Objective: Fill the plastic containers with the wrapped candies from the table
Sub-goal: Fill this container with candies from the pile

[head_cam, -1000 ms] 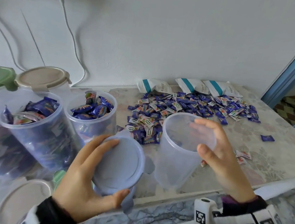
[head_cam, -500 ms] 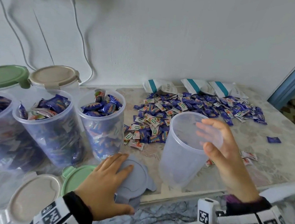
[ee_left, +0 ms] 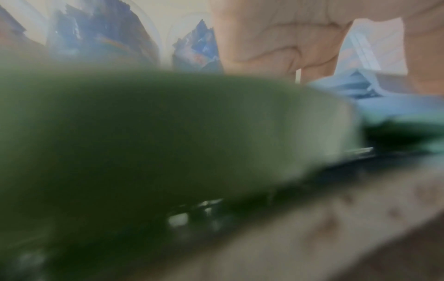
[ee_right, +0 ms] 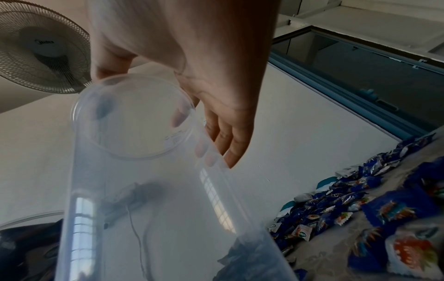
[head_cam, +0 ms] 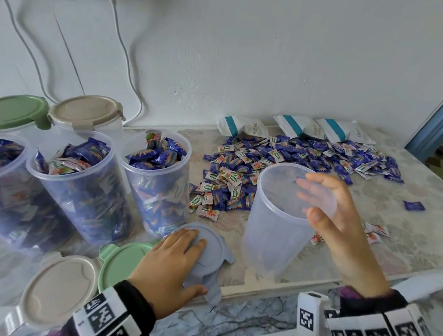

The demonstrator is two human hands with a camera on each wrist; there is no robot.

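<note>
Since a second before, the left hand [head_cam: 172,262] had brought the pale blue lid [head_cam: 212,246] down from mid-air onto the surface [head_cam: 416,233], where it lay flat with straight fingers resting on top, gripping nothing. That surface carried a pale, flower-patterned cloth. Three tall round containers [head_cam: 92,188] of clear plastic stood at the left, packed with crinkly wrapped sweets, beside two more closed under a green and a beige lid. The empty container [head_cam: 277,225], a smooth translucent cylinder, stood upright near the front edge; the right hand [head_cam: 338,229] held its rim, thumb outside at the near side and fingers curled over the far side. Behind it the wrapped candies [head_cam: 299,160] lay in a loose heap of glossy blue and white packets. A round green lid [head_cam: 122,261] and a beige one [head_cam: 60,293] lay flat at the near left, the blue lid just beside the green.
</note>
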